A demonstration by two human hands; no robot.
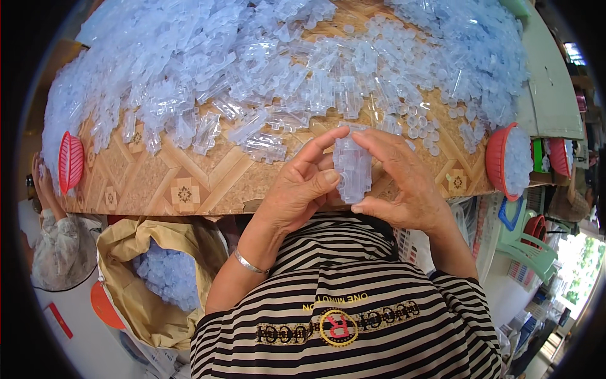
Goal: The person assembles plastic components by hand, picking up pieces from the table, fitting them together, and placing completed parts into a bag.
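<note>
Between my two hands, just above the table's near edge, is a clear, ribbed rectangular plastic piece (353, 165). My left hand (285, 192) is closed on its left side, the thumb pressed to it and the index finger at its top corner. From the right, my right hand (413, 183) grips the piece with its fingers at the top and its thumb near the bottom. Beyond my hands, many similar clear plastic pieces (265, 146) lie loose on the wood-patterned table (218, 183). Small round clear plastic discs (416, 123) are scattered to the right.
A large heap of clear plastic parts (170, 69) covers the far table. Red baskets stand at the left (71, 163) and right (499, 161) edges. Below the table, a brown sack (120, 252) holds clear parts. Another person's arm (53, 202) shows far left; a green chair (530, 256) is right.
</note>
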